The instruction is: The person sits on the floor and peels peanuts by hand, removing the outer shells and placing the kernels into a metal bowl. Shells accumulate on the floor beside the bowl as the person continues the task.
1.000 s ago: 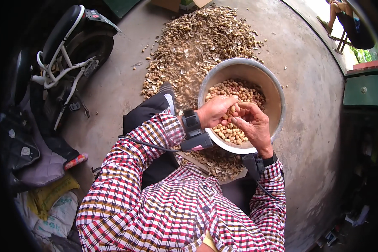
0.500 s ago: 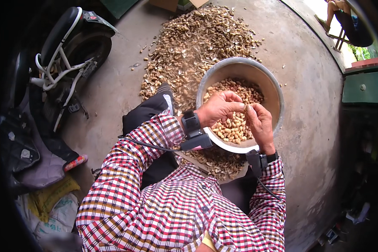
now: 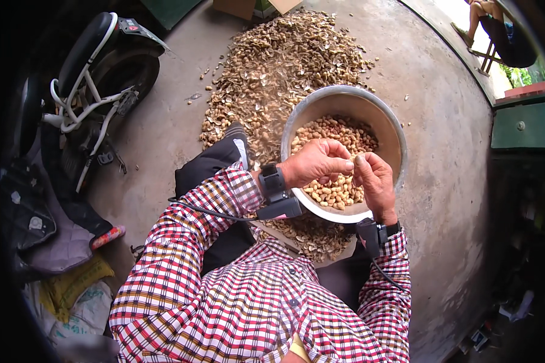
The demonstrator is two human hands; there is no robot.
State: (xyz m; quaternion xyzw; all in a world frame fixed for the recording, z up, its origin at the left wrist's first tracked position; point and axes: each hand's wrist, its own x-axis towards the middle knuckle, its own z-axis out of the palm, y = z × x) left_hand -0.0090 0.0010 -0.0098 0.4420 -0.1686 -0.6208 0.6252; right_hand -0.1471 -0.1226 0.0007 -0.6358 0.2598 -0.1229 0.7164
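A round metal bowl (image 3: 378,118) sits on the concrete floor in front of me, half full of shelled peanuts (image 3: 339,130). Both hands hover over its near side. My left hand (image 3: 313,162) and my right hand (image 3: 372,181) meet fingertip to fingertip, pinching a single peanut (image 3: 352,164) between them. Each wrist wears a black band with a cable running down the checked sleeve. A wide heap of empty peanut shells (image 3: 278,72) spreads behind and left of the bowl.
More peanuts lie in my lap (image 3: 312,233) under the bowl's near rim. A parked scooter (image 3: 97,78) stands at the left, with bags and cloth (image 3: 48,242) below it. A seated person's legs (image 3: 496,30) show at top right. A green cabinet (image 3: 524,124) is at right.
My right hand lifted from the peanuts in the bowl and came up to meet the left hand's fingertips. The bowl has stayed where it was.
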